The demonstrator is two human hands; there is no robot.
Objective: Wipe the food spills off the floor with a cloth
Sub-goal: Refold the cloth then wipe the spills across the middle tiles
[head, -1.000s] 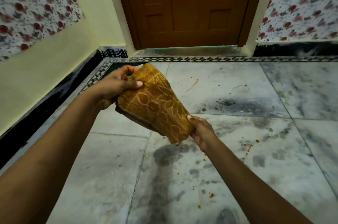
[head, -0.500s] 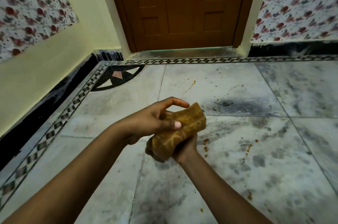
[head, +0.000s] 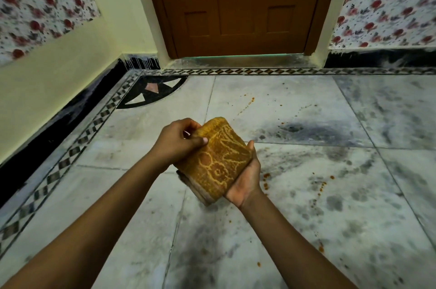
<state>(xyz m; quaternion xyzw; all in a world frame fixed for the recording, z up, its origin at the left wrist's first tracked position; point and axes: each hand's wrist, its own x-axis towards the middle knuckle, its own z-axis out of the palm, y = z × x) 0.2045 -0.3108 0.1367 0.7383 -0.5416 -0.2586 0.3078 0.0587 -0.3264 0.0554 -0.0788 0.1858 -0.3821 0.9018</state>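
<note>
Refolded since half a second ago: cloth [head: 218, 161] no longer a roll lying crosswise, now a squat pad turned end-on and carried a little to the right.

Pinched at its far-left edge by left hand [head: 175, 144], thumb flat on top, fingers curled over the rim. Cradled from below and along the right flank by right hand [head: 245, 182], palm up, thumb laid against the side. Fingers underneath hidden, so cannot tell how far curled. Gripped by both hands, then, and held in the air above floor [head: 306, 218], touching no tile.

Long axis running away from the body, near end low, far end tipped up toward door [head: 240, 5].

Outward from the grip: nearest spills [head: 266, 175] just beside the right wrist, on the tile below and to the right. More orange dots farther right and some lower right, close to the body. Thin streak [head: 250, 102] well beyond the pad, toward the door.

Right of the grip, in short — nearly all of the mess. Right hand nearer to it, and already under the pad. Likely next, as a judgement only: down and to the right, broad patterned face to the tile, right hand pressing, with the left free to let go.
</note>
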